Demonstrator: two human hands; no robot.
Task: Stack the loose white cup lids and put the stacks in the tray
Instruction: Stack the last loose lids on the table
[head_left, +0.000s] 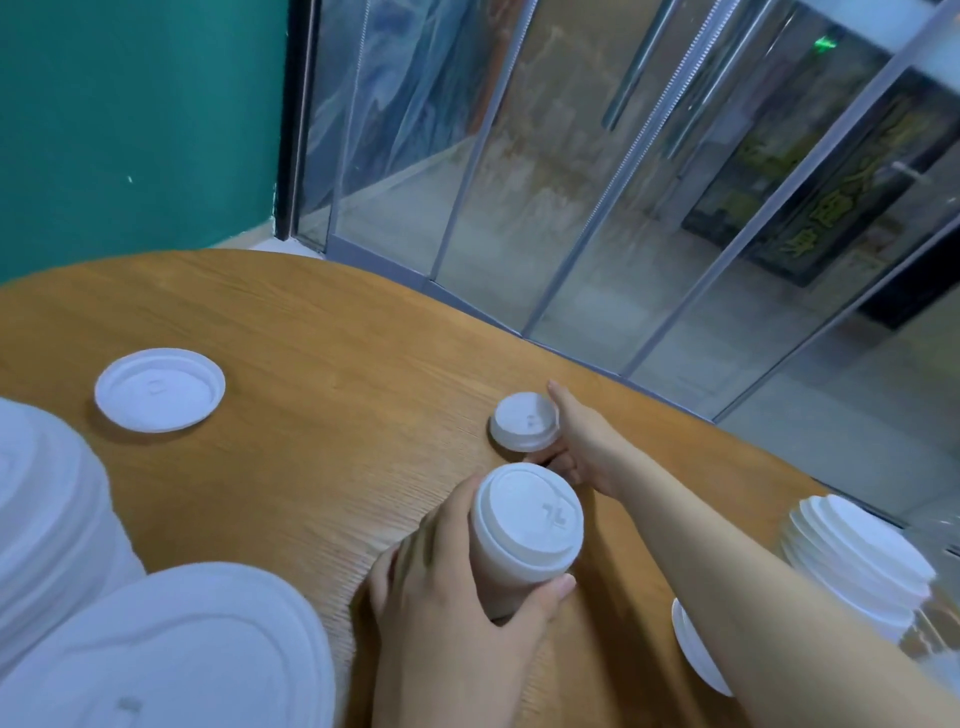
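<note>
My left hand (457, 597) is wrapped around a tall stack of white cup lids (524, 530), held upright over the wooden table (311, 364). My right hand (582, 447) reaches forward, its fingers curled on the right rim of a single white lid (522, 421) lying dome-up near the table's far edge. Another loose lid (158, 389) lies upside down at the far left. A ribbed stack of lids (857, 561) stands at the right behind my right forearm. No tray is in view.
Large white lids or containers (156, 649) fill the near left corner, blurred and close. A flat white lid (696, 649) pokes out under my right forearm. The round table ends near a glass wall (571, 208) and a green wall (130, 114).
</note>
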